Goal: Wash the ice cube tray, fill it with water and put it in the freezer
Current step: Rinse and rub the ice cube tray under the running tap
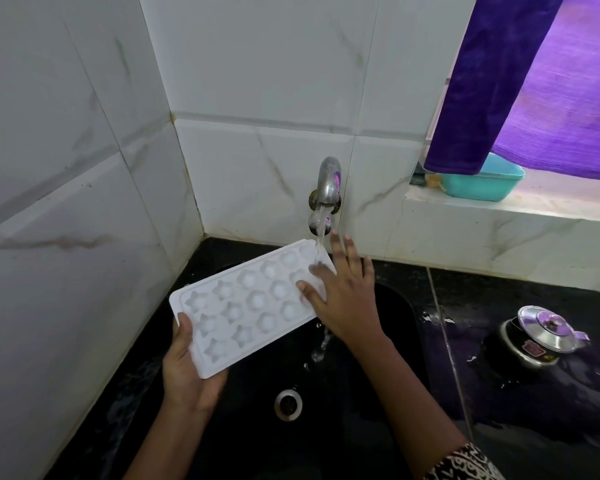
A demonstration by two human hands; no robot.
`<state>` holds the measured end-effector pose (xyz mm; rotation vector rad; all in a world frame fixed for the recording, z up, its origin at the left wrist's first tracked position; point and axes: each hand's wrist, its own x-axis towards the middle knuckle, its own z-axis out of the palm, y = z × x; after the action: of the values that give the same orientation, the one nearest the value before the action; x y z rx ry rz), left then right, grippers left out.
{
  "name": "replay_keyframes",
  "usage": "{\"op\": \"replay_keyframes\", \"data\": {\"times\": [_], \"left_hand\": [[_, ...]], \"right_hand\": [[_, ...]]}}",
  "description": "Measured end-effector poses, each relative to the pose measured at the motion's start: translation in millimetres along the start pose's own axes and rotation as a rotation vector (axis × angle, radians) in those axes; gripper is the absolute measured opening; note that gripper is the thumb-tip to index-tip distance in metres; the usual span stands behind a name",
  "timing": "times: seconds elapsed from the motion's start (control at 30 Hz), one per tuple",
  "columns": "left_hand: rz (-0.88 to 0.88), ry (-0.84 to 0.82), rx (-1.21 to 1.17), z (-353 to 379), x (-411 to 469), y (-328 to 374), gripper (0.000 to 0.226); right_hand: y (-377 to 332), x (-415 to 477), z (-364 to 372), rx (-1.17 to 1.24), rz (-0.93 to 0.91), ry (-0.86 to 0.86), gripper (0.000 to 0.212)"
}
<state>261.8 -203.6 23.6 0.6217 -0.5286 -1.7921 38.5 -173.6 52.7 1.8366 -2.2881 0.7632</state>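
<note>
A white ice cube tray (246, 306) with star-shaped and round cups hangs tilted over the black sink (395, 306). My left hand (184, 365) grips its near left corner, thumb on the rim and fingers underneath. My right hand (343, 292) lies flat with fingers spread on the tray's far right end. Water runs from the metal wall tap (328, 188) onto that far end beside my fingers, and spills off the tray's right edge into the basin.
The sink drain (288, 404) lies below the tray. A black pot with a steel lid (541, 336) stands on the wet black counter to the right. A teal basin (482, 185) sits on the window ledge under a purple curtain (520, 81). Tiled walls close off the left and back.
</note>
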Motion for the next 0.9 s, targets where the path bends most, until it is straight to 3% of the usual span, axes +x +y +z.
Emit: {"op": "replay_keyframes", "data": {"times": [0.07, 0.17, 0.3, 0.43, 0.57, 0.7, 0.83, 0.9], "left_hand": [[0.01, 0.006, -0.004, 0, 1, 0, 0.061], [0.016, 0.013, 0.006, -2, 1, 0, 0.06], [0.007, 0.017, -0.001, 1, 3, 0, 0.062], [0.027, 0.025, 0.01, -1, 3, 1, 0.058], [0.038, 0.03, 0.011, 0, 3, 2, 0.06], [0.049, 0.036, 0.029, -3, 2, 2, 0.058], [0.041, 0.032, 0.019, 0, 2, 3, 0.061], [0.052, 0.034, 0.023, -1, 4, 5, 0.061]], "right_hand": [[0, -3, 4, -0.02, -0.032, -0.05, 0.051], [7, -2, 3, 0.022, 0.033, -0.034, 0.04], [-3, -3, 8, -0.006, 0.007, -0.055, 0.059], [6, 1, 5, 0.028, 0.057, -0.041, 0.044], [-1, -1, 11, 0.002, -0.004, -0.085, 0.054], [9, 2, 7, 0.047, 0.031, -0.072, 0.042], [0, 1, 12, 0.031, -0.019, -0.075, 0.054], [8, 2, 9, 0.028, -0.015, -0.083, 0.05]]}}
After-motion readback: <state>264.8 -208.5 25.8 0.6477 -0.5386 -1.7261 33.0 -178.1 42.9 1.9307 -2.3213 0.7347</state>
